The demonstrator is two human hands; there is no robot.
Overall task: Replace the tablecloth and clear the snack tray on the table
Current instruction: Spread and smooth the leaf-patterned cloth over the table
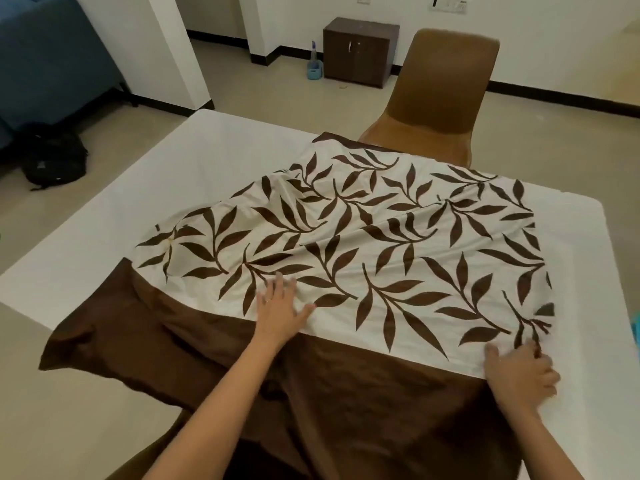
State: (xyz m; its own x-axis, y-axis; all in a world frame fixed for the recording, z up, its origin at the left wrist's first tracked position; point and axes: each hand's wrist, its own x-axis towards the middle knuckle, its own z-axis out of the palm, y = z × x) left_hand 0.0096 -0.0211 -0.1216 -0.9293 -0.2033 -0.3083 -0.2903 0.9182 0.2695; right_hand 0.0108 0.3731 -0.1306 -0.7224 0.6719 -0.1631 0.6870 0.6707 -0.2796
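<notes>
The left hand [280, 306] lies flat, fingers spread, on the tablecloth [381, 237]. The right hand [519, 372] curls its blurred fingers into the gathered right edge, though I can't tell if they pinch it. The cloth is creased cream with brown leaf sprigs and a glossy brown border, lying askew on the smooth white bench [207, 161], its border spilling over the near edge.

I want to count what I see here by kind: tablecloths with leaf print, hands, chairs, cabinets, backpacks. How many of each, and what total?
Tablecloths: 1 (leaf-print tablecloth)
Hands: 2 (left hand, right hand)
Chairs: 1 (brown chair)
Cabinets: 1 (dark wooden cabinet)
Backpacks: 1 (black backpack)
Total: 6
</notes>
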